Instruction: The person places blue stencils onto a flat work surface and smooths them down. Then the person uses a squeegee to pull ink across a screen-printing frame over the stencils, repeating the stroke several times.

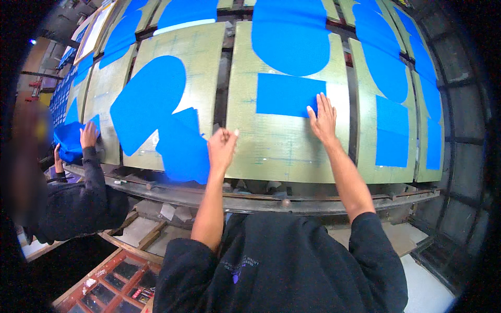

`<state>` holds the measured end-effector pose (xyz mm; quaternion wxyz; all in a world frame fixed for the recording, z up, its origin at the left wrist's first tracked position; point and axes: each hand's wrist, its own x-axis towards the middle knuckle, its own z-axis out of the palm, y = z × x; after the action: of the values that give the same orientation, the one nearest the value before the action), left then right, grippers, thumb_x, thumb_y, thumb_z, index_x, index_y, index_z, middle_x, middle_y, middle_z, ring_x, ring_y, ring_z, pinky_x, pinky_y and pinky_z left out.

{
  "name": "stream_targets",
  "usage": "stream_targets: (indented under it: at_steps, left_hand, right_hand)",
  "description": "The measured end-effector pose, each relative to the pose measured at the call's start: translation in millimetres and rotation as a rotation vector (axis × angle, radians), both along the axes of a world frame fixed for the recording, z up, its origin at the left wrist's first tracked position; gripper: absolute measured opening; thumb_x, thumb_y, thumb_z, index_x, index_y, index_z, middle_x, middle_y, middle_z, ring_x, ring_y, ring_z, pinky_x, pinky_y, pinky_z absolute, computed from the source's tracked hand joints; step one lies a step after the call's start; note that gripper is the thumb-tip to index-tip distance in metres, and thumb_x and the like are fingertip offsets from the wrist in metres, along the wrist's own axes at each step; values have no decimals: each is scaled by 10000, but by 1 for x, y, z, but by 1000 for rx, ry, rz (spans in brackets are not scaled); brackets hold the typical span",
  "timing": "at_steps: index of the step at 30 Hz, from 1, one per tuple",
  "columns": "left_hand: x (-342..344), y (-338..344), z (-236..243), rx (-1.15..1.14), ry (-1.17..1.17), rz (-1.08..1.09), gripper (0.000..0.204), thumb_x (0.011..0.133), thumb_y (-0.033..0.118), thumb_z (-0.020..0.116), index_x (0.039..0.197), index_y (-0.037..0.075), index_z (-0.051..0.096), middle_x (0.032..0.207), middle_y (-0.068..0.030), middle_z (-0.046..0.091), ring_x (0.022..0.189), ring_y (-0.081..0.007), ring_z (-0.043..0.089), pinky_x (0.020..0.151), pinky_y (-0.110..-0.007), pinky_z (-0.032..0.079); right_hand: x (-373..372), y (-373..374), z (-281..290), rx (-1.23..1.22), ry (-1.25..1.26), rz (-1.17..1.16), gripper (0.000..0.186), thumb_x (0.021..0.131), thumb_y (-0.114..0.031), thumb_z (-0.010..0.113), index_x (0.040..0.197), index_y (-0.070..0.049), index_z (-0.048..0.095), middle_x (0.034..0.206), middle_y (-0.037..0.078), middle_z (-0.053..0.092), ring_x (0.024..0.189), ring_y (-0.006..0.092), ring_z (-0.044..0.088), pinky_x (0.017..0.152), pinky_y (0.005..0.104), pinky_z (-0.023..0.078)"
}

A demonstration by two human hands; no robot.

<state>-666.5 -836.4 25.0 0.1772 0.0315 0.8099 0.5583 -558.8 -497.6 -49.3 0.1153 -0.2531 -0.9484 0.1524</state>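
My right hand [324,121] lies flat with its fingers stretched out, the fingertips on the right edge of a rectangular blue fabric piece [284,94]. That piece rests on a pale greenish board [287,151], just below a larger round-ended blue fabric piece [291,41]. My left hand [222,148] is closed, fingers curled, above the gap between two boards. Beside its wrist lies a rumpled blue fabric piece [180,148], drooping over the near edge of the left board [201,57]. What the curled fingers hold, if anything, is hidden.
Another blue fabric piece [151,99] lies askew on the left board. More blue panels [391,130] cover boards to the right. On the left, a co-worker's hand [90,134] handles blue fabric [70,141]. A metal rail [313,204] runs along the near side; a red wooden frame [112,281] stands below.
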Motion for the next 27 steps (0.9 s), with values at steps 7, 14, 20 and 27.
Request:
stream_targets:
  at_steps: [7,14,20,27]
  left_hand:
    - [59,-126,48,70,-174,61,169,922,146,719,862,8,643,696,-7,626,587,-55,551,516,-222,431]
    - [46,-191,34,-22,-181,-59,216,901,196,744,881,-6,668,728,-33,671,630,-68,582,553,-250,477]
    - [17,-199,29,55,-187,-44,236,896,221,747,882,-2,668,718,-39,669,587,-84,587,522,-250,460]
    - [11,-203,10,214,-338,3,270,922,272,727,892,14,654,715,-35,653,563,-84,587,507,-226,453]
  right_hand:
    - [-86,-6,-2,121,-273,-299,762,1010,-571,340,1583,-82,226,1667,107,159,1538,319,125,1188,643,86]
    - [-168,-201,-5,-17,-215,361,657,1021,-470,387,1576,-138,270,1659,103,195,1528,319,172,1196,627,97]
    - [-103,-341,17,-168,194,486,423,839,-266,736,1217,-101,641,1408,111,527,1376,307,418,1171,547,223]
    - [-96,-360,15,-141,178,398,281,765,-205,777,1002,-112,660,1266,60,591,1233,254,508,1079,510,318]
